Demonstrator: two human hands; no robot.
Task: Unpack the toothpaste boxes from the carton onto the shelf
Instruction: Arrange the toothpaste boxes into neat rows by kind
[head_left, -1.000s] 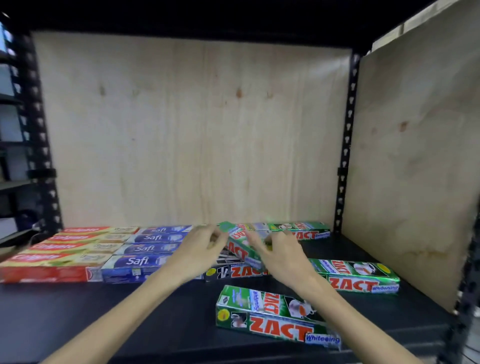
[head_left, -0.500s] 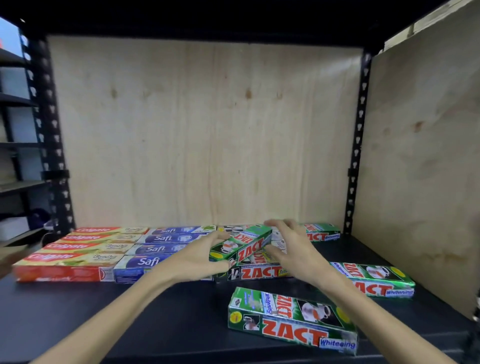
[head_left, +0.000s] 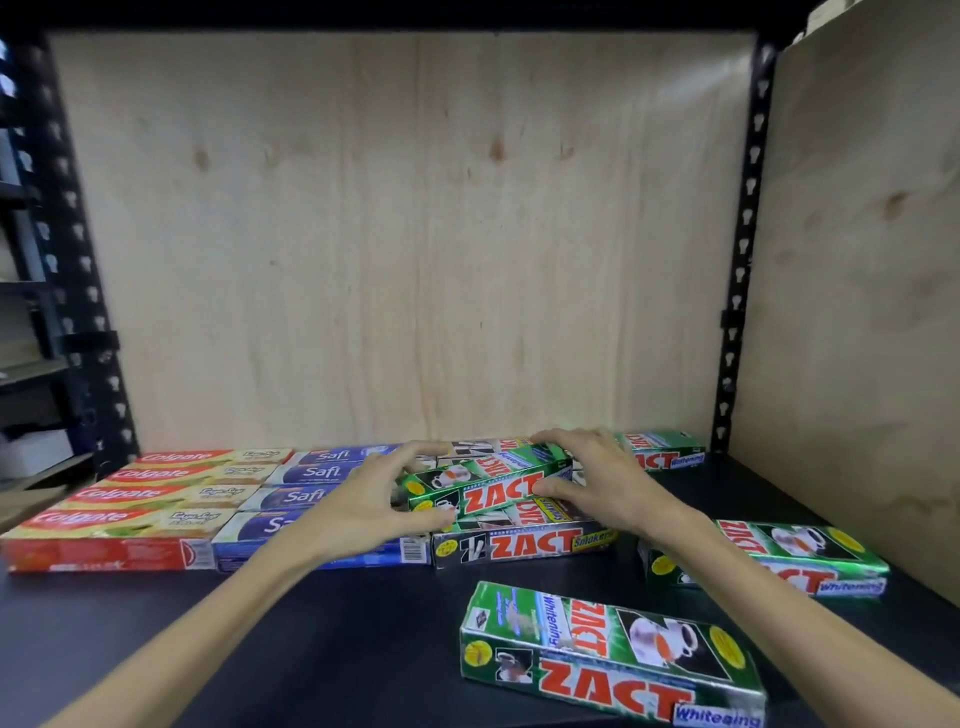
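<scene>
Since the earlier pictures, both hands have turned the green box from a steep diagonal to almost level, and its ZACT side now faces the camera.

Nearest to the camera, at about 5 o'clock, one loose green box lies at an angle on the dark shelf. At 3 o'clock a second loose green box lies apart from it, partly behind the right forearm. Both are not yet in a row.

In the middle, the left hand holds the left end of the turned box, thumb below and fingers curled over the top. The right hand holds the right end in the same way, fingers arched over the upper edge. This box rests on top of the dark ZACT boxes, slightly tilted.

At 9 o'clock, the blue boxes and the red and yellow boxes lie in neat rows. At the far side, near the wooden back panel, one more green box lies at about 1 o'clock.

I judge that the box is now being lined up for a new green row. The carton is not in view, so I cannot tell how many boxes remain.
</scene>
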